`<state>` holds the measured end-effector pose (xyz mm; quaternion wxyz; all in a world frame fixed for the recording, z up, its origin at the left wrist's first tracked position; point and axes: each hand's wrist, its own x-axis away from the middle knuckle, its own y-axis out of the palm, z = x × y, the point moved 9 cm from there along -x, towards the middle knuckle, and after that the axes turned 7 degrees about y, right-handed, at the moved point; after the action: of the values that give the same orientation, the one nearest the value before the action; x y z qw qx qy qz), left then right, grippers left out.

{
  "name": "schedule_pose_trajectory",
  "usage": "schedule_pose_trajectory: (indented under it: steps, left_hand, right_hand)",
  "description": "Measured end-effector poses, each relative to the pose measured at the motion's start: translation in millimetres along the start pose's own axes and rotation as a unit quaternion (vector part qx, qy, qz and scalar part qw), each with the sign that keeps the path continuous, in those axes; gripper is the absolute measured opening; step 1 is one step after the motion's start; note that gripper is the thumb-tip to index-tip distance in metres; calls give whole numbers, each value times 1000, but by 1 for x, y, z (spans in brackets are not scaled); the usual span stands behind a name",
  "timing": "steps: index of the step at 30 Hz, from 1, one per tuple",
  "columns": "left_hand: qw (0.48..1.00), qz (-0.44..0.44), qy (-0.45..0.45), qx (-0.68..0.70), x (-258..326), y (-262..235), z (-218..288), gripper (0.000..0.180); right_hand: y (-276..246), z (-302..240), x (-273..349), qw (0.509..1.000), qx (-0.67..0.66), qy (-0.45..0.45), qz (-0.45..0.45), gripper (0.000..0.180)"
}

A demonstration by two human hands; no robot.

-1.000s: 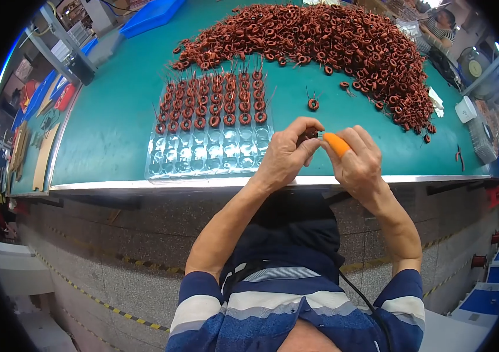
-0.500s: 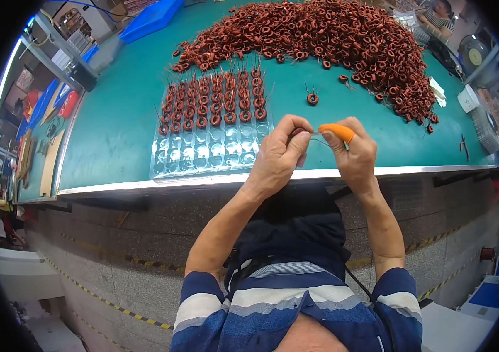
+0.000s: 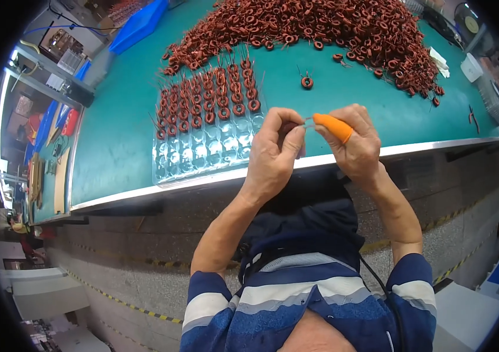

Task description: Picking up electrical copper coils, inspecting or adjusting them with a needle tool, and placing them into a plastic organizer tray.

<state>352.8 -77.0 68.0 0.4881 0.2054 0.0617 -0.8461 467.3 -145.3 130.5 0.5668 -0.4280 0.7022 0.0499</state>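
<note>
In the middle of the frame, just above the metal edge of the counter point(image 3: 144, 152), a small dark ring coil point(image 3: 292, 130) was pinched between the thumb and fingers of the left hand point(image 3: 273, 152). The coil was mostly hidden by the fingers, so its exact position in the grip could not be told. The right hand point(image 3: 358, 146) was closed around a small tool with an orange handle point(image 3: 333, 127), and its thin metal tip reached to the coil.

The hands worked over the counter edge, not over the green surface. If the pinch loosened, the coil would probably fall to the floor below. The tip could also slip off the thin wire and prick a finger of the left hand, because the fingers were very close to it.

Just to the left lay a clear plastic tray point(image 3: 202, 155), its upper rows filled with coils and its lower pockets empty. One single coil point(image 3: 307, 82) lay apart above the hands. A big heap of coils point(image 3: 331, 26) covered the top of the frame; a careless sleeve could push some off.
</note>
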Motion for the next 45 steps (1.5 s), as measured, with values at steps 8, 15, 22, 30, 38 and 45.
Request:
schedule_pose_trajectory:
  steps: [8,15,22,30,38,45]
  left_hand:
    - [996,-5,-28,83,8,4,-8,16]
    - [995,-26,-43,87,12,6,-5,21]
    - [997,-37,1,-63,13,-6,3,19]
    - [996,-60,-59,27,28,-12,-22,23]
    - [978,-180,-106,-30,39,-2,-42,42]
    - [972,-184,-134,52,46,6,-34,35]
  right_hand:
    - [28,61,30,837,-358,411,-41,34]
    - [38,66,50,832,-333,433,-100,37]
    - [22,27,28,882,-237,399,-75,27]
    - [48,51,59,842,-326,430,-25,27]
    - [70,70,88,710,-446,537,-93,22]
    - [62,57,92,715,-467,512,-94,22]
